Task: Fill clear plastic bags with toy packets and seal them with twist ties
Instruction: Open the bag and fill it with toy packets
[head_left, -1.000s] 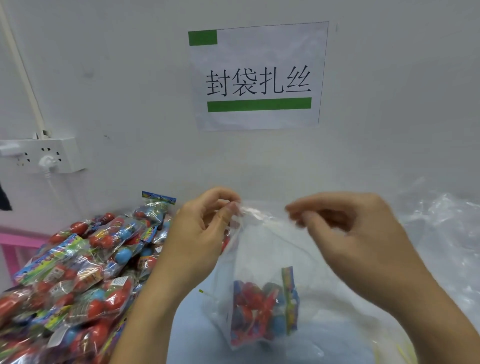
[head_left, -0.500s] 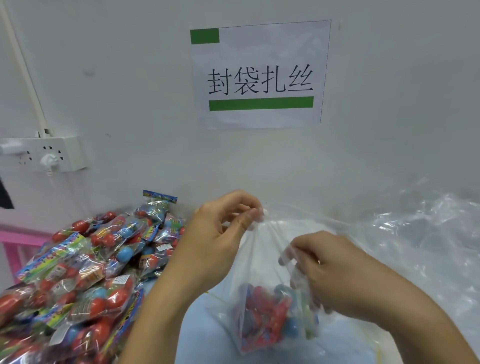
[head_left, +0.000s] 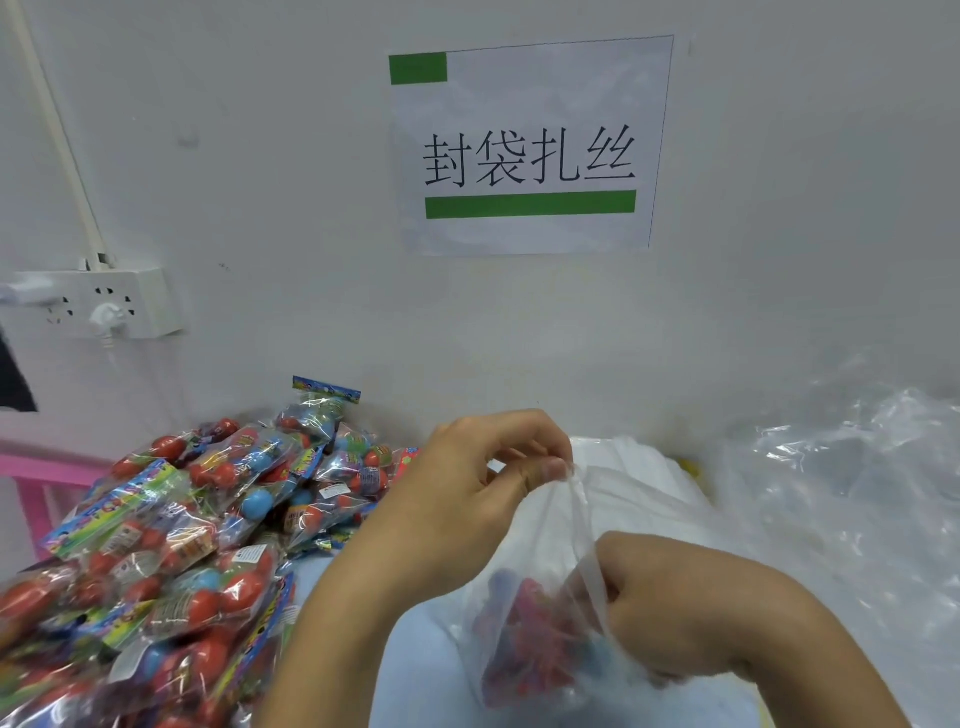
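Two bare forearms are seen entering from the bottom edge, each ending in a bare hand: the left hand (head_left: 467, 499) and the right hand (head_left: 670, 608). No sleeve, glove, ring, watch or bracelet is seen on either arm. Short, unpainted fingernails are seen on the left hand; the nails of the right hand are hidden.

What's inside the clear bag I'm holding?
Red and blue toys show through the clear bag; the right hand gripping it hides the rest.
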